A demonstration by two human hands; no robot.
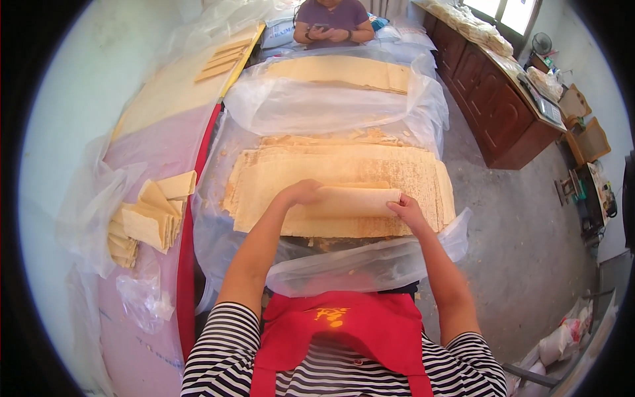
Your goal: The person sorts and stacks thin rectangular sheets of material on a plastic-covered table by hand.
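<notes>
A person in a red apron (340, 331) and black-and-white striped sleeves (221, 337) leans over a surface spread with loose translucent plastic sheeting (350, 268). To the person's left, a crumpled clear bag (144, 301) rests on a pink surface (135, 351) with a red edge, just nearer than a heap of folded tan pieces (155, 215). At center, a folded pale-tan sheet (360, 202) lies crosswise on top of a broad, ragged-edged stack (264, 192) of similar sheets. The right hand (409, 213) has a narrow grip, thumb uppermost, pinching the folded sheet's right end; the left hand (304, 192) touches its left end, fingers partly hidden, so how tight that grip is cannot be told. Torn scraps (377, 135) lie along the stack's far edge. Beyond, a second tan stack (337, 69) is partly draped in plastic, with brown wooden cabinets (493, 99) along the right wall. At the far end, another person in a purple top (334, 14) holds a phone (321, 27).
</notes>
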